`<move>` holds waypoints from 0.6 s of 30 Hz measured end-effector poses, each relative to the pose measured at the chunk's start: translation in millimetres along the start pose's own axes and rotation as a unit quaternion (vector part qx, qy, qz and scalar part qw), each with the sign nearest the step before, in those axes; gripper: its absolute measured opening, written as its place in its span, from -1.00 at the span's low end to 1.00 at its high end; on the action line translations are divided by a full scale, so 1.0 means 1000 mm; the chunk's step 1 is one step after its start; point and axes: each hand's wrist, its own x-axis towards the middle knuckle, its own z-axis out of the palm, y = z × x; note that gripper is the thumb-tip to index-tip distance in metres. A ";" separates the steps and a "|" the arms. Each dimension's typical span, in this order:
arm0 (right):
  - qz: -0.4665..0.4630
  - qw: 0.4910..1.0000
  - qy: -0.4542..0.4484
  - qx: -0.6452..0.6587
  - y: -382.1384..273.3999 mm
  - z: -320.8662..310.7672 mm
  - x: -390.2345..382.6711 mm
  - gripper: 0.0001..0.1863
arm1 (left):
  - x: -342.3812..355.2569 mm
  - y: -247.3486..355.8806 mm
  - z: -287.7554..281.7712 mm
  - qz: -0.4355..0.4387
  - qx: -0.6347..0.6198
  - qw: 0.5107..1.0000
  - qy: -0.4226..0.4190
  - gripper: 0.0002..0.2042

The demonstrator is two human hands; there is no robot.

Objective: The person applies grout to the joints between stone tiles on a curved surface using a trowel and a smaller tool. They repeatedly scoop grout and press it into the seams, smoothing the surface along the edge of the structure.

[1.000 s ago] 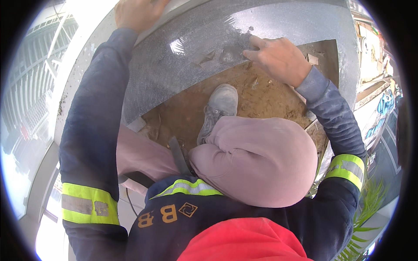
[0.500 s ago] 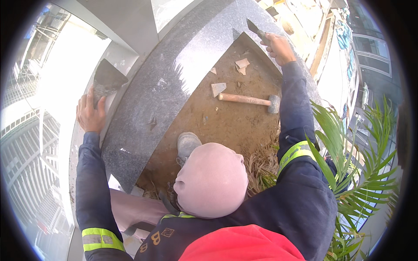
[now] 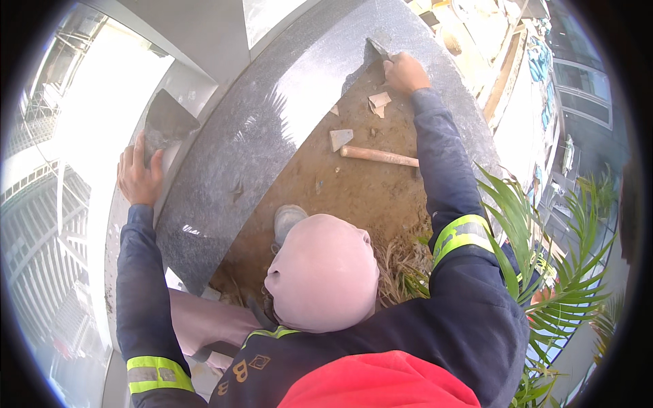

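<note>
My left hand (image 3: 141, 175) lies open on the pale ledge at left, fingers spread beside a dark flat plate (image 3: 169, 117). My right hand (image 3: 405, 73) grips a small metal-bladed scraper (image 3: 377, 49), whose blade is at the top corner of a grey stone slab's (image 3: 215, 190) cut-out. Below that hand, on the exposed brown dirt (image 3: 320, 187), are broken pale pieces (image 3: 377, 102), a grey chip (image 3: 340, 139) and a hammer (image 3: 371, 155) with a wooden handle; its head is hidden by my right sleeve.
My shoe (image 3: 289, 219) rests in the dirt beside my bent pink-clad knee (image 3: 323, 272). Palm fronds (image 3: 544, 272) and dry leaves rise at the right. Planks and blue sheeting (image 3: 537, 61) lie beyond the slab's right edge; grey metal panels (image 3: 190, 34) border it at top left.
My view has shifted since a second ago. Over the last half second my right hand moved left with the scraper, into the cut-out's corner. My left hand stays on the ledge.
</note>
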 end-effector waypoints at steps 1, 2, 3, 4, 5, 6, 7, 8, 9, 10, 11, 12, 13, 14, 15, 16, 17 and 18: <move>-0.034 0.999 -0.012 0.023 0.007 -0.016 0.008 -0.62 | -0.002 -0.001 -0.001 -0.001 0.002 1.000 0.003 -0.46; -0.069 0.996 -0.025 0.049 0.010 -0.030 0.014 -0.61 | -0.002 -0.001 -0.002 -0.001 -0.003 1.000 0.005 -0.46; -0.038 0.998 0.009 0.047 0.009 -0.042 0.019 -0.62 | -0.001 -0.001 -0.003 -0.001 -0.007 1.000 0.007 -0.46; -0.029 0.998 0.030 0.053 0.017 -0.042 0.023 -0.62 | -0.002 0.000 -0.002 -0.001 -0.014 1.000 0.006 -0.46; -0.016 0.997 0.049 0.057 0.029 -0.041 0.028 -0.62 | 0.002 0.004 -0.002 -0.004 -0.016 1.000 0.001 -0.46; -0.004 0.996 0.069 0.061 0.039 -0.036 0.032 -0.62 | 0.006 0.008 -0.001 -0.007 -0.018 1.000 -0.005 -0.46; 0.004 0.999 0.030 0.026 0.046 -0.021 0.028 -0.61 | 0.006 0.010 0.000 -0.010 -0.019 1.000 -0.013 -0.46; 0.011 1.000 0.018 0.014 0.036 -0.012 0.020 -0.61 | 0.004 0.008 -0.001 -0.011 -0.016 1.000 -0.016 -0.47; 0.019 1.000 0.006 0.002 0.026 0.001 0.007 -0.61 | 0.003 0.006 -0.001 -0.012 -0.013 1.000 -0.018 -0.47; 0.026 1.000 -0.003 -0.011 0.014 0.003 -0.004 -0.62 | 0.003 0.004 -0.002 -0.013 -0.011 1.000 -0.018 -0.48; 0.018 0.999 -0.009 -0.026 0.007 -0.005 -0.011 -0.61 | 0.001 0.001 -0.002 -0.008 -0.008 1.000 -0.008 -0.48; -0.017 1.000 -0.024 -0.010 0.008 -0.016 -0.005 -0.60 | -0.001 -0.002 -0.001 -0.004 -0.005 1.000 0.002 -0.48; -0.049 0.998 -0.038 0.004 0.017 -0.031 0.000 -0.59 | -0.002 -0.003 -0.001 0.002 -0.005 1.000 0.012 -0.49; -0.081 0.995 -0.054 0.020 0.028 -0.040 0.005 -0.59 | -0.001 -0.001 -0.001 0.000 -0.012 1.000 0.009 -0.49; -0.091 0.995 -0.009 0.050 0.036 -0.044 0.012 -0.57 | 0.001 0.000 -0.001 -0.001 -0.018 1.000 0.006 -0.49; -0.060 0.996 0.008 0.058 0.035 -0.041 0.012 -0.57 | 0.000 0.002 -0.002 -0.002 -0.023 1.000 -0.001 -0.49; -0.030 0.997 0.024 0.067 0.033 -0.040 0.013 -0.57 | 0.001 0.003 -0.002 -0.001 -0.023 1.000 0.001 -0.49; 0.002 0.996 0.041 0.074 0.032 -0.037 0.013 -0.58 | 0.002 0.005 -0.001 0.000 -0.024 1.000 0.003 -0.49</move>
